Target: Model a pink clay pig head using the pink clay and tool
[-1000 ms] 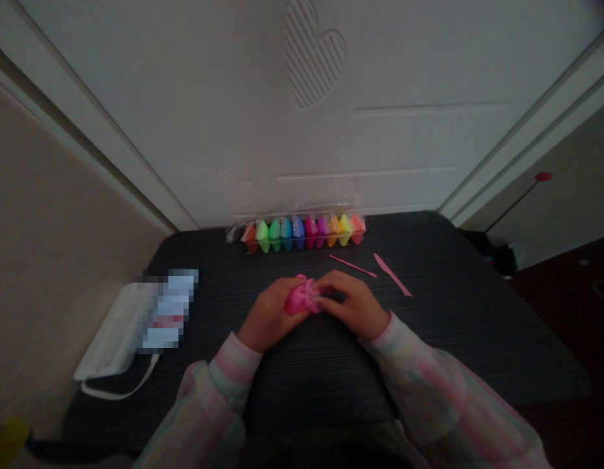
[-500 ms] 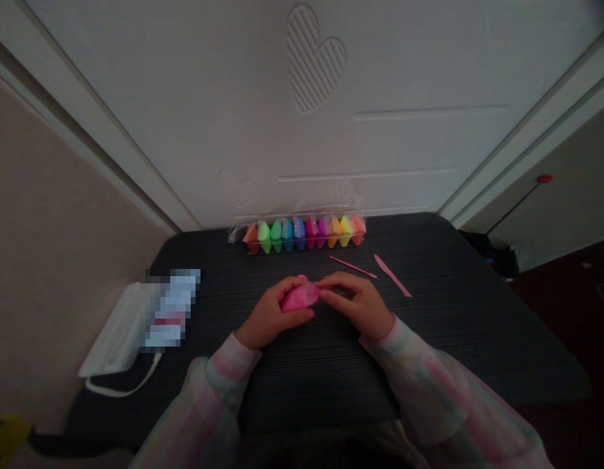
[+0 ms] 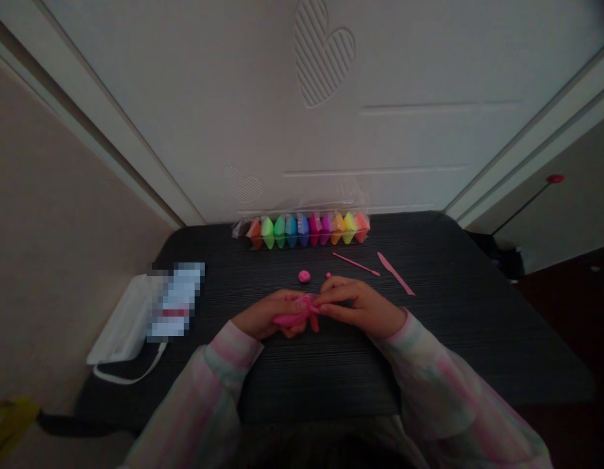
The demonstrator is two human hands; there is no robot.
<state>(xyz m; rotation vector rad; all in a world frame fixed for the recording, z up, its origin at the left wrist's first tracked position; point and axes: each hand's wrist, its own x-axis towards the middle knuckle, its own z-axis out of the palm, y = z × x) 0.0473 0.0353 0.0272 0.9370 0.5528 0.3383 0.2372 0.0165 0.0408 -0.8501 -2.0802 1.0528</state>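
Between my hands, over the middle of the dark table, is a pink bag of modelling clay (image 3: 291, 319) in thin clear wrapping. My left hand (image 3: 267, 314) is closed around it, thumb on top. My right hand (image 3: 358, 305) pinches the gathered right end of the wrapping. Just beyond the hands lies a small round pink clay ball (image 3: 304, 277) with little dark marks on it. A tinier pink clay bit (image 3: 328, 275) shows behind the right fingers. Farther right lie a thin pink modelling stick (image 3: 356, 264) and a pink plastic knife (image 3: 396, 273).
Along the table's back edge stands a row of coloured clay packs (image 3: 302, 232) in a clear tray. On the left lie a white box-like item (image 3: 117, 326) with a white cable (image 3: 131, 380) and a blurred-out item (image 3: 178, 303). A white door panel (image 3: 263, 85) rises behind.
My left hand has turned over the clay bag, and the bag now sits lower and nearer me. The clay ball and tiny bit have come into fuller sight. The view has shifted slightly.
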